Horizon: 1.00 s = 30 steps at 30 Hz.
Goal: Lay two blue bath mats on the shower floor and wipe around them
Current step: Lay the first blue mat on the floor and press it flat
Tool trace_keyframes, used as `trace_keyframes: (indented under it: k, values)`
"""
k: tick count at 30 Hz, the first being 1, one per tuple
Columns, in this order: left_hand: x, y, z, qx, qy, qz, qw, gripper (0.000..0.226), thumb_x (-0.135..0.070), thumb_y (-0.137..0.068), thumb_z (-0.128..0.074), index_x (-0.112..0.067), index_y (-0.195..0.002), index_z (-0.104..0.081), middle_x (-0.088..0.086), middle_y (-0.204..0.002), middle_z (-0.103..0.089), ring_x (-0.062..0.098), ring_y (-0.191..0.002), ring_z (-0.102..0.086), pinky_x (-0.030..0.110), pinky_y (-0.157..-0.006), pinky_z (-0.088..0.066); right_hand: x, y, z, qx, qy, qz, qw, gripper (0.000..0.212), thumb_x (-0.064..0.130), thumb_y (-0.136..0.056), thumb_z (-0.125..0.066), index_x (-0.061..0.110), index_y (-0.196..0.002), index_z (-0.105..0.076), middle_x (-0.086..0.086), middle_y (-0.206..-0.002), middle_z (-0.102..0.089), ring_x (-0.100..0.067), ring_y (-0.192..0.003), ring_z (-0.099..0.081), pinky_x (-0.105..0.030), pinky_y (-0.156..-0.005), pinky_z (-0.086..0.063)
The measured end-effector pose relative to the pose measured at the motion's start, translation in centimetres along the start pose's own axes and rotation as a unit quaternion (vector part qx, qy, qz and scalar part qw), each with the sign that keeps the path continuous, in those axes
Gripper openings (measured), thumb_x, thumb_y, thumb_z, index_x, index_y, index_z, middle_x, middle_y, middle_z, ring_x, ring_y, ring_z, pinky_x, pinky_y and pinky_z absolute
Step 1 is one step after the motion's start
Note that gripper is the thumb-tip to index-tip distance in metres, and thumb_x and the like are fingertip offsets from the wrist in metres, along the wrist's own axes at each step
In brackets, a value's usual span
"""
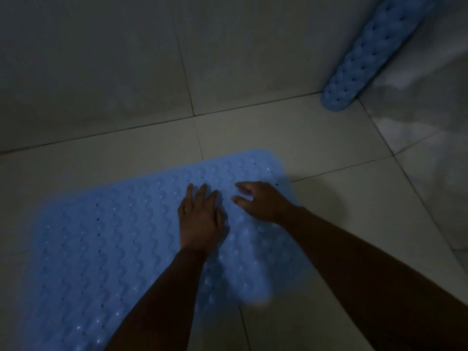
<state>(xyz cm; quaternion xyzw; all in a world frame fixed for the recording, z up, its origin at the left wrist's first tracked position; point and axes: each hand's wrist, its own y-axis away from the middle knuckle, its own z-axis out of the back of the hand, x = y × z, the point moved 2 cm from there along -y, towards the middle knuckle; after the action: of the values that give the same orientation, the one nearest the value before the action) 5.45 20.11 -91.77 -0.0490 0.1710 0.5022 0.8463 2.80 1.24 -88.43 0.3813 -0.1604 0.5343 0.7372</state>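
Got one blue mat (106,249) flat on the tiled floor (316,138), both my hands on it: left hand (200,221) flat, fingers together; right hand (258,201) fingers loosely spread. Second mat (367,54), rolled up, leans in the corner.

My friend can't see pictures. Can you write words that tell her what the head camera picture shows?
Two bare hands, the left hand flat and the right hand with loosely spread fingers, rest on a bumpy blue bath mat lying flat on a dim tiled floor. A second blue mat, rolled up, leans in the corner against the wall.
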Motion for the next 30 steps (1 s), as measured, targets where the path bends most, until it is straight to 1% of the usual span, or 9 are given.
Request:
trace_keyframes:
  k: [6,10,15,19,22,25,27,28,30]
  values:
    - [-7.7,-0.7,-5.6,0.051,0.003,-0.133,0.990,0.061,-0.042,-0.098,-0.037,-0.019,-0.155,-0.038,0.012,-0.168,-0.023,0.037,-0.157,-0.005,0.062,-0.121,-0.023,-5.2,1.3,4.3,-0.101,0.055,0.007,0.993,0.044,0.034,-0.094,-0.062,0.018,-0.135,-0.063,-0.004,-0.139,-0.062,-0.022,-0.131,-0.056,-0.035,-0.111,-0.042]
    - [-9.1,-0.3,-8.2,0.084,-0.087,-0.141,0.983,0.083,-0.070,-0.100,-0.016,-0.016,-0.163,-0.008,0.012,-0.170,0.012,0.034,-0.156,0.018,0.060,-0.124,-0.004,-8.4,2.2,4.7,-0.148,0.065,0.019,0.987,0.052,0.046,-0.088,-0.048,0.017,-0.125,-0.069,-0.002,-0.128,-0.068,-0.022,-0.121,-0.062,-0.036,-0.105,-0.047]
    - [-9.3,-0.2,-8.5,0.080,-0.097,-0.150,0.981,0.092,-0.076,-0.098,-0.014,-0.011,-0.162,-0.010,0.011,-0.170,0.013,0.029,-0.156,0.018,0.061,-0.123,-0.005,-10.9,3.3,4.1,-0.203,0.085,0.034,0.975,0.048,0.046,-0.088,-0.047,0.017,-0.118,-0.071,-0.003,-0.120,-0.070,-0.025,-0.114,-0.063,-0.032,-0.101,-0.045]
    - [-9.4,-0.6,-8.6,0.093,-0.084,-0.141,0.982,0.088,-0.074,-0.099,-0.016,-0.013,-0.162,-0.010,0.009,-0.171,0.005,0.025,-0.157,0.015,0.060,-0.124,-0.003,-12.3,4.2,3.9,-0.206,0.073,0.019,0.976,0.052,0.050,-0.089,-0.045,0.017,-0.119,-0.070,-0.005,-0.123,-0.069,-0.026,-0.117,-0.061,-0.039,-0.101,-0.050]
    - [-9.6,-1.0,-7.9,0.111,-0.064,-0.130,0.983,0.076,-0.060,-0.101,-0.021,-0.015,-0.162,-0.018,0.006,-0.172,-0.001,0.025,-0.158,0.006,0.059,-0.125,-0.002,-12.0,3.8,4.6,-0.141,0.095,-0.009,0.985,0.056,0.055,-0.084,-0.043,0.022,-0.122,-0.069,-0.004,-0.125,-0.068,-0.027,-0.118,-0.062,-0.043,-0.100,-0.050]
    - [-10.5,-3.2,-5.3,0.171,-0.049,-0.097,0.979,0.063,-0.046,-0.099,-0.035,-0.020,-0.156,-0.034,0.005,-0.168,-0.023,0.024,-0.154,-0.023,0.053,-0.123,-0.020,-10.2,3.4,5.0,-0.076,0.116,-0.051,0.989,0.072,0.059,-0.079,-0.032,0.022,-0.132,-0.062,-0.005,-0.135,-0.062,-0.026,-0.126,-0.057,-0.039,-0.107,-0.045]
    - [-10.8,-5.1,-3.1,0.169,-0.031,-0.064,0.983,0.044,-0.042,-0.098,-0.041,-0.022,-0.135,-0.056,0.008,-0.142,-0.057,0.030,-0.129,-0.057,0.045,-0.104,-0.042,-9.2,3.5,4.0,-0.064,0.133,-0.044,0.988,0.078,0.055,-0.082,-0.024,0.015,-0.142,-0.054,-0.012,-0.146,-0.053,-0.031,-0.137,-0.048,-0.044,-0.112,-0.041]
    - [-10.6,-5.6,-2.1,0.145,-0.022,-0.061,0.987,0.039,-0.041,-0.096,-0.040,-0.022,-0.121,-0.064,0.007,-0.125,-0.066,0.032,-0.116,-0.064,0.043,-0.095,-0.046,-9.0,3.6,2.9,-0.050,0.145,-0.028,0.988,0.081,0.052,-0.084,-0.020,0.009,-0.147,-0.047,-0.018,-0.153,-0.045,-0.036,-0.143,-0.040,-0.049,-0.115,-0.037]
    - [-10.1,-5.4,-1.1,0.084,-0.010,-0.073,0.994,0.050,-0.041,-0.089,-0.030,-0.021,-0.109,-0.070,0.005,-0.115,-0.070,0.031,-0.113,-0.062,0.043,-0.091,-0.046,-9.4,4.0,-0.3,0.000,0.191,0.004,0.982,0.084,0.050,-0.087,-0.013,0.001,-0.154,-0.029,-0.025,-0.162,-0.023,-0.042,-0.151,-0.020,-0.058,-0.119,-0.026]
